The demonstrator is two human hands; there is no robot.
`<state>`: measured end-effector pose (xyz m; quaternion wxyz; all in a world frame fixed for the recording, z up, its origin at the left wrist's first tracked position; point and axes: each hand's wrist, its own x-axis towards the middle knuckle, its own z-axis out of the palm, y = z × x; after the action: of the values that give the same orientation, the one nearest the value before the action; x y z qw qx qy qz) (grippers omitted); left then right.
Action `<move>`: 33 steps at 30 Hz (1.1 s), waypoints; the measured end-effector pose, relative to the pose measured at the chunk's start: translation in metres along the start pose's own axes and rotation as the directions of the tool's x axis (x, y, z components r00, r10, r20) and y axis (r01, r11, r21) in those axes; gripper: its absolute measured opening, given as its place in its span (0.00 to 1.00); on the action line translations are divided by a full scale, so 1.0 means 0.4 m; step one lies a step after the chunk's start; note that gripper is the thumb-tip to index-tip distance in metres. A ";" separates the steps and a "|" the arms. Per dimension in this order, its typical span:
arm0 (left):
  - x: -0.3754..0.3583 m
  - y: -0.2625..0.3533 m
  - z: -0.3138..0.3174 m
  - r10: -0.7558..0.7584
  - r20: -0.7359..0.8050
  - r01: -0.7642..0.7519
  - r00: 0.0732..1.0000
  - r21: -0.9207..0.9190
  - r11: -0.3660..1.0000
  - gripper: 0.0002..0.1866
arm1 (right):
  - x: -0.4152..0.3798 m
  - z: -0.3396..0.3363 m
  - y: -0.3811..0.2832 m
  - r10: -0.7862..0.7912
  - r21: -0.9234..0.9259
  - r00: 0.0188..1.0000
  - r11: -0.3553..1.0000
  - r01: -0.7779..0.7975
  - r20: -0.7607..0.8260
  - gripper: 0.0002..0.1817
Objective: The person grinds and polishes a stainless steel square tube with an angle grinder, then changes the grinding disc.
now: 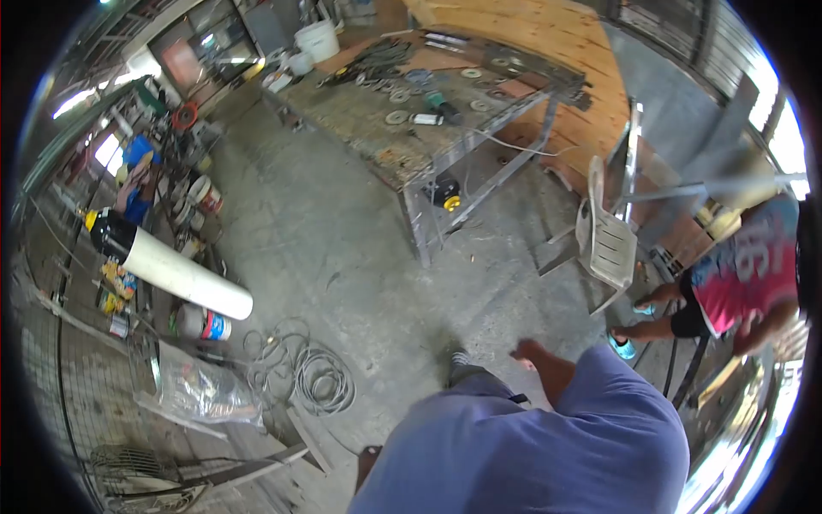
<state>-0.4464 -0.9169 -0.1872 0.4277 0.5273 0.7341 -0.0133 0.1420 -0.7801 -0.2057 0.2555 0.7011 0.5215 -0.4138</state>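
Note:
My right hand (527, 354) is out in front of my blue shirt (531, 454), above the concrete floor (342, 231). It is small and blurred, and no object shows in it; how its fingers are set cannot be made out. Low in the view, at the left edge of the shirt, part of my left hand (369, 456) shows dark, its fingers hidden. The nearest thing to it is a coil of grey cable (325, 381) on the floor. A foot (461, 356) shows between the hands.
Ahead stands a metal-framed workbench (360, 128) with a green power tool (441, 104), discs and cables. A plastic chair (610, 248) is at the right, near another person (745, 265). On the left lie a white gas cylinder (184, 274), buckets and a plastic bag (205, 390).

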 end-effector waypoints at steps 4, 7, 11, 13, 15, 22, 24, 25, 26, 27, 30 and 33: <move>0.078 0.190 -0.211 -0.086 -0.138 0.085 0.987 -0.013 0.996 0.15 | 0.113 -0.381 -0.238 -0.173 0.056 0.846 0.971 0.233 -0.505 0.29; 0.316 0.029 -0.211 0.204 -0.175 -0.197 0.963 0.053 0.979 0.13 | 0.072 -0.630 -0.413 -0.274 0.153 0.765 0.887 0.435 -0.583 0.27; 0.380 0.229 -0.277 -0.138 0.001 0.137 0.990 -0.154 0.979 0.15 | 0.080 -0.765 -0.520 -0.342 0.184 0.749 0.834 0.520 -0.567 0.27; 0.419 0.305 -0.309 -0.052 0.075 0.057 0.996 -0.069 0.996 0.19 | 0.178 -0.742 -0.500 -0.369 0.137 0.742 0.842 0.522 -0.560 0.28; 0.571 0.229 -0.222 0.065 0.078 -0.074 0.995 0.108 0.991 0.21 | 0.307 -0.690 -0.418 -0.225 0.197 0.863 0.918 0.343 -0.453 0.34; 1.015 0.346 -0.538 -0.137 0.300 0.175 0.944 -0.104 0.979 0.18 | 0.319 -0.496 0.019 0.426 0.385 0.902 0.823 -0.418 0.068 0.26; 1.170 0.397 -0.721 0.043 0.211 -0.029 0.977 -0.071 0.997 0.20 | 0.201 -0.520 0.018 0.527 0.754 0.836 0.485 -0.442 0.151 0.22; 1.250 0.452 -0.807 0.024 0.175 -0.009 0.984 -0.088 0.996 0.21 | 0.161 -0.531 0.015 0.545 0.893 0.819 0.262 -0.366 0.176 0.21; 1.311 0.555 -0.905 -0.234 0.172 0.263 0.957 -0.172 0.950 0.23 | 0.136 -0.553 0.007 0.556 0.961 0.812 0.079 -0.264 0.178 0.19; 1.400 0.591 -0.967 -0.086 0.032 0.088 0.996 -0.051 0.995 0.22 | 0.127 -0.590 -0.012 0.594 0.975 0.791 0.053 -0.218 0.144 0.18; 1.667 0.780 -1.155 0.197 -0.144 -0.157 0.970 0.251 0.955 0.20 | 0.133 -0.788 -0.112 0.819 0.823 0.569 0.376 -0.425 -0.080 0.27; 1.767 1.134 -1.312 0.421 -0.242 -0.388 0.874 0.173 0.905 0.20 | 0.188 -0.947 -0.158 0.783 0.713 0.219 0.621 -0.326 -0.582 0.33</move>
<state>-0.4675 0.0705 -0.1127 0.2834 0.6905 0.6571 0.1057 0.2096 -0.4212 -0.0653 -0.0774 0.9833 0.1634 0.0198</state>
